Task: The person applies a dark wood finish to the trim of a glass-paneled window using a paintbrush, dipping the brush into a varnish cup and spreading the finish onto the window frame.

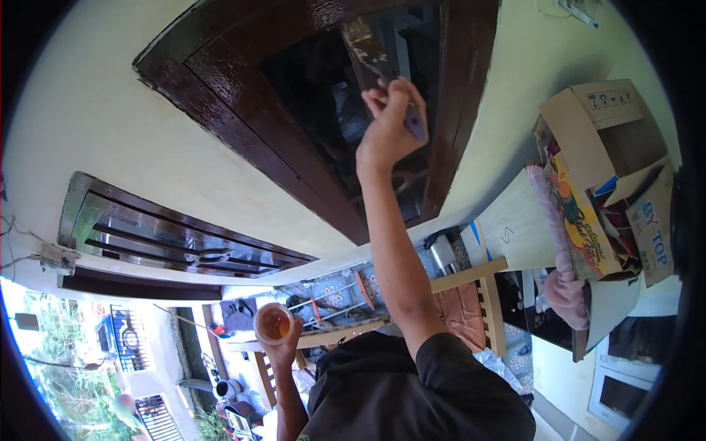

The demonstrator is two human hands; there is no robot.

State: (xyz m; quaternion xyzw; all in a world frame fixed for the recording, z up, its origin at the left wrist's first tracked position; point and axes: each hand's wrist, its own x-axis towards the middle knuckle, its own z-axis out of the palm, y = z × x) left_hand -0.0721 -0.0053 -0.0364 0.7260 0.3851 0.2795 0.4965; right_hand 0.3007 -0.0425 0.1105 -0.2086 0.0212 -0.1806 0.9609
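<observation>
My right hand [393, 125] is raised high and closed around a paintbrush, whose purple handle [415, 123] sticks out below the fist. The brush's far end is hard to make out against a brown wooden strip [365, 48] at the dark glass. Around that glass runs a glossy dark brown window frame [243, 110]. Lower down, my left hand [283, 345] grips a clear plastic cup [273, 323] with amber-brown liquid in it.
A smaller barred window [198, 242] is at left in the pale wall. On the right, cardboard boxes [603, 132] stand on a ledge beside a pink cloth [565, 294]. Below me are a wooden chair [489, 294] with a brown cushion and a patterned tile floor.
</observation>
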